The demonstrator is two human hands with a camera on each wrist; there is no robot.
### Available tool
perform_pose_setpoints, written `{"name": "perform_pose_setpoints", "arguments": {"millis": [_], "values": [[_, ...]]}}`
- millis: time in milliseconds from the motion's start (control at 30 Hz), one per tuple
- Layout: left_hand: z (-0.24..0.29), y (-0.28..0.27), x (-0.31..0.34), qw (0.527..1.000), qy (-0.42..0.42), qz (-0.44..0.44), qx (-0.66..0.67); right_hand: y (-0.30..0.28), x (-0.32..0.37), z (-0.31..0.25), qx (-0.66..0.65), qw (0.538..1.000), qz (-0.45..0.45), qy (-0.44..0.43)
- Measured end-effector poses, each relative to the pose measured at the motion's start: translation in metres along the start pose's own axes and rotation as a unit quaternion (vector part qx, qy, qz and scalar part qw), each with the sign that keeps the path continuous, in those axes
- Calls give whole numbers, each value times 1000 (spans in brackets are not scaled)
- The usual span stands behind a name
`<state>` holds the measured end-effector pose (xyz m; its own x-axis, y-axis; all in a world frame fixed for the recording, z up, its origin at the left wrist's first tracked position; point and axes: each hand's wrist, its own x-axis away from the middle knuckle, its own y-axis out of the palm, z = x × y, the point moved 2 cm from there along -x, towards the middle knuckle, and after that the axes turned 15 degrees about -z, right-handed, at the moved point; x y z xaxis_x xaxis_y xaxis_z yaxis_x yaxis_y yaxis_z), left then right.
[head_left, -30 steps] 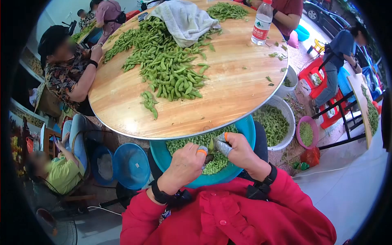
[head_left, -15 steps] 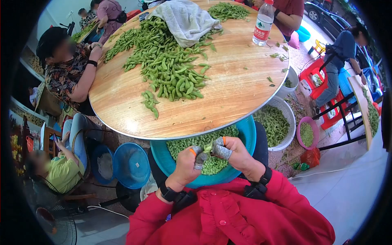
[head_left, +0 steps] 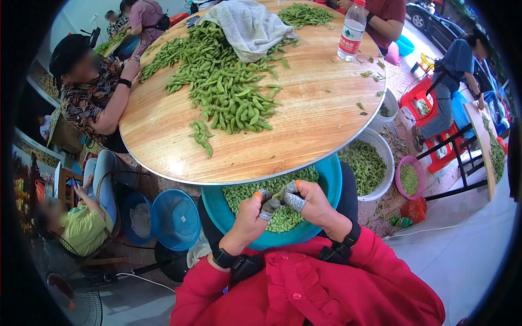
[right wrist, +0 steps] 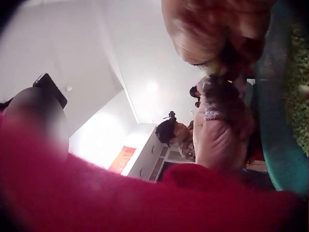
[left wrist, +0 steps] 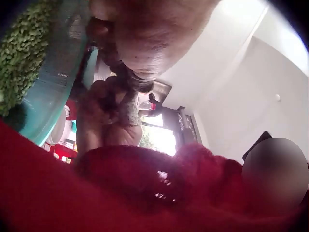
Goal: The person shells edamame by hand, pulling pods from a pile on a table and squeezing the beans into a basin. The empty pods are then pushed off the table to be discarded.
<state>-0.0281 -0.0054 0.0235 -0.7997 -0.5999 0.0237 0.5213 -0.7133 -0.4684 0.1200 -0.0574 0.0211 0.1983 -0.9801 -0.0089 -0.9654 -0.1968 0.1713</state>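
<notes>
Both hands meet over a teal basin (head_left: 217, 209) of shelled green beans (head_left: 284, 220). Between the fingertips is a small green pod (head_left: 280, 193), partly covered by them. The left hand (head_left: 250, 220) pinches its left side, thumb and fingers curled, with grey and orange coverings on the fingers. On the other side the right hand (head_left: 318, 206) pinches the pod with similarly covered fingers. In the left wrist view the left hand (left wrist: 154, 38) is close to the lens and its fingertips are dark. The right wrist view shows the right hand (right wrist: 217, 29) above the other hand.
A round wooden table (head_left: 244, 157) stands just beyond the basin, bearing piled pods (head_left: 239, 103), a grey towel (head_left: 244, 30) and a bottle (head_left: 351, 32). A white basket (head_left: 387, 163) of pods is at the right; blue basins (head_left: 175, 220) are at the left. Several people sit or stand around.
The left hand has turned from back-up to thumb-up and shifted slightly right, closer to the right hand. The pod between the fingertips is less visible than half a second ago.
</notes>
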Motion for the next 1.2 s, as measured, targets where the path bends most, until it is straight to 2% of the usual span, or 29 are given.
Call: {"name": "perform_pose_setpoints", "arguments": {"millis": [133, 233, 300, 333, 433, 500, 567, 633, 733, 800, 833, 900, 933, 1033, 1067, 1167, 1200], "values": [[10, -1, 0, 999, 36, 19, -18, -3, 0, 8, -30, 999, 7, 23], [4, -1, 2, 982, 68, 21, -177, 0, 0, 1, -77, 995, -17, 57], [8, -2, 2, 974, 79, 26, -211, 2, -1, 1, -116, 986, -50, 111], [10, -3, 2, 970, 84, 28, -227, 2, -1, 0, -115, 986, -49, 109], [3, 3, 2, 979, 91, 106, -150, 4, -2, -4, -90, 991, -38, 86], [-8, 9, 1, 992, 56, 108, 22, 7, -2, -6, -46, 998, -17, 48], [-15, 12, 1, 976, 3, 104, 192, 9, -4, -3, 8, 1000, -12, -17], [-20, 15, 1, 929, -62, 94, 353, 10, -5, -4, 92, 994, -11, -63], [-14, 9, -1, 824, -90, 9, 559, 6, -5, -10, 229, 969, -5, -95], [-12, 10, -2, 847, -127, -14, 515, 3, -6, -9, 278, 955, 11, -104], [-11, 9, -3, 860, -144, -21, 490, 0, -7, -9, 264, 962, 11, -69], [-14, 15, -5, 956, -38, -14, 290, -3, -4, -9, 233, 972, 5, -1], [-14, 16, -5, 983, 14, -10, 183, -3, -4, -14, 235, 972, -3, 17], [-18, 9, -1, 992, -24, -76, 99, -6, -4, -9, 210, 976, -33, 50], [-18, 7, 1, 981, -73, -97, 154, -5, -4, -8, 216, 974, -44, 55], [-40, 20, 3, 976, -74, -65, 192, -3, -3, 5, 266, 963, -42, 34], [-44, 21, 2, 979, -81, -75, 168, -1, -3, 1, 302, 952, -41, 33]]}}
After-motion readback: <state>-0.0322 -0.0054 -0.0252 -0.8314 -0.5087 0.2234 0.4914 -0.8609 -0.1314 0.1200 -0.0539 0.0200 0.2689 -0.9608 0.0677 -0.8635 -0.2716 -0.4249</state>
